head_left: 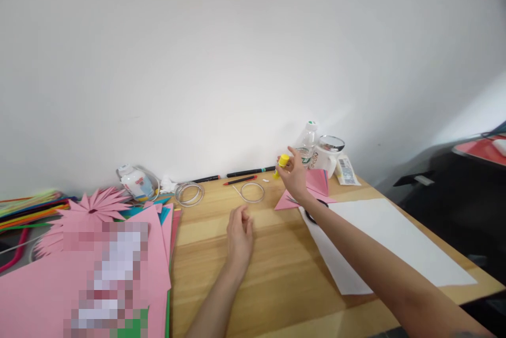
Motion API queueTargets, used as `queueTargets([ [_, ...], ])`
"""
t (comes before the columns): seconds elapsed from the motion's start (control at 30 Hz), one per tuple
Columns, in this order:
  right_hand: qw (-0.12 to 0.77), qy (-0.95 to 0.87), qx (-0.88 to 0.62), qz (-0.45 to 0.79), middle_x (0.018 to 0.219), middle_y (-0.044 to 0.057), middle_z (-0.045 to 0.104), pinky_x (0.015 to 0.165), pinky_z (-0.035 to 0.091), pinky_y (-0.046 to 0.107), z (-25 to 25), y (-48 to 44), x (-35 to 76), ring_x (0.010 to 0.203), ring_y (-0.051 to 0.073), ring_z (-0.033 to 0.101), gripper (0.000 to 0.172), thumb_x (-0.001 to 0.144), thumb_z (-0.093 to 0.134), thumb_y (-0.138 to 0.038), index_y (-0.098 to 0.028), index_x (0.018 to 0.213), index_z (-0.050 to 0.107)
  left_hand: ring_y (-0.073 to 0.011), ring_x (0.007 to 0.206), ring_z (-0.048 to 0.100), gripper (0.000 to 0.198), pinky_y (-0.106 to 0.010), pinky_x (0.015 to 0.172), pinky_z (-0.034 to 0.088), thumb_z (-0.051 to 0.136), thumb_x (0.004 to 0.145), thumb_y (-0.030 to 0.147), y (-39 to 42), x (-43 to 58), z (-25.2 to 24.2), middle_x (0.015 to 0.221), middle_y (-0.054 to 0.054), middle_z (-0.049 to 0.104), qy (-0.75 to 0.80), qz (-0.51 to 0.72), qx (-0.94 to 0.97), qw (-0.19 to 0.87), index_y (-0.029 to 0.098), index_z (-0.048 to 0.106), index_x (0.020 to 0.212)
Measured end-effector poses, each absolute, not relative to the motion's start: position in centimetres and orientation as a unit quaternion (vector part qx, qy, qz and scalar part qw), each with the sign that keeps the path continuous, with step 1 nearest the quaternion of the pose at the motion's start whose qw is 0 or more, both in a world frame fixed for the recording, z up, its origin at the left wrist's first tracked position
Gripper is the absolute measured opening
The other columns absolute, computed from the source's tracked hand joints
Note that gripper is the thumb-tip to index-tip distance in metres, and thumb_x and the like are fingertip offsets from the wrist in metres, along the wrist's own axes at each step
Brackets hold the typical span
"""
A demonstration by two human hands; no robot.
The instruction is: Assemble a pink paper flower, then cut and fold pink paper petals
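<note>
Toward the back of the table, my right hand (295, 177) grips a small yellow glue stick (283, 161) between thumb and fingers, with one finger raised. My left hand (240, 235) rests on the bare wood in the middle, its fingers curled together with nothing visible in them. Below my right hand and forearm lie folded pink paper pieces (319, 182) and black-handled scissors (310, 216), partly hidden by the arm. A large white sheet of paper (389, 240) spreads under my right forearm.
A clear plastic bottle (309, 140) and a white mug (326, 158) stand behind my right hand. Pens (240, 180) and coiled wire (190, 194) lie along the wall. At left are pink paper sheets (35, 290), a pleated pink paper flower (106, 203) and a white bottle (136, 182).
</note>
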State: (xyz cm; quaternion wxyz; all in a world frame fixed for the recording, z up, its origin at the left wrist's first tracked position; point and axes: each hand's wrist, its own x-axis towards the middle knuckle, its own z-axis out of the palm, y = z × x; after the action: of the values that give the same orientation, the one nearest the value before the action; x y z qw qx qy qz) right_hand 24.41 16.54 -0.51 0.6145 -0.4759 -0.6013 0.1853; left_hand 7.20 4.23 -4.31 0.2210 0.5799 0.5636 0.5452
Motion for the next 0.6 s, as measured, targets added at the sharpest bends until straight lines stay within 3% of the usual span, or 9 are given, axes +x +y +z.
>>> queueTargets([
  [0.23, 0.544, -0.627, -0.534, 0.158, 0.108, 0.017, 0.058, 0.082, 0.048, 0.038, -4.5, 19.5, 24.4, 0.094, 0.022, 0.060, 0.060, 0.077, 0.051, -0.031, -0.008, 0.130, 0.033, -0.0147, 0.058, 0.052, 0.024, -0.027, 0.060, 0.042, 0.055, 0.070, 0.020, 4.3, 7.1, -4.1, 0.062, 0.002, 0.054, 0.577, 0.534, 0.575, 0.227, 0.018, 0.058, 0.094],
  [0.43, 0.495, -0.644, -0.568, 0.134, 0.106, 0.016, 0.060, 0.080, 0.049, 0.036, -4.8, 18.7, 24.7, 0.093, 0.022, 0.061, 0.061, 0.079, 0.050, -0.026, -0.009, 0.132, 0.025, -0.0151, 0.049, 0.049, 0.022, -0.025, 0.053, 0.035, 0.051, 0.076, 0.032, 4.2, 7.2, -4.2, 0.051, 0.005, 0.048, 0.595, 0.497, 0.584, 0.242, 0.019, 0.059, 0.091],
  [0.53, 0.464, -0.642, -0.602, 0.100, 0.113, 0.021, 0.054, 0.080, 0.048, 0.040, -4.6, 16.8, 24.7, 0.100, 0.024, 0.057, 0.052, 0.083, 0.039, -0.022, -0.007, 0.131, 0.024, -0.0160, 0.050, 0.050, 0.022, -0.025, 0.054, 0.034, 0.046, 0.080, 0.031, 4.1, 7.2, -4.1, 0.052, 0.004, 0.050, 0.594, 0.493, 0.588, 0.240, 0.019, 0.059, 0.092],
  [0.6, 0.427, -0.662, -0.611, 0.084, 0.110, 0.021, 0.056, 0.078, 0.049, 0.040, -4.5, 15.3, 24.3, 0.096, 0.023, 0.058, 0.043, 0.085, 0.030, -0.015, -0.007, 0.126, 0.032, -0.0161, 0.054, 0.052, 0.023, -0.026, 0.057, 0.036, 0.045, 0.079, 0.028, 4.2, 7.1, -4.2, 0.060, 0.002, 0.055, 0.593, 0.497, 0.587, 0.238, 0.018, 0.057, 0.096],
])
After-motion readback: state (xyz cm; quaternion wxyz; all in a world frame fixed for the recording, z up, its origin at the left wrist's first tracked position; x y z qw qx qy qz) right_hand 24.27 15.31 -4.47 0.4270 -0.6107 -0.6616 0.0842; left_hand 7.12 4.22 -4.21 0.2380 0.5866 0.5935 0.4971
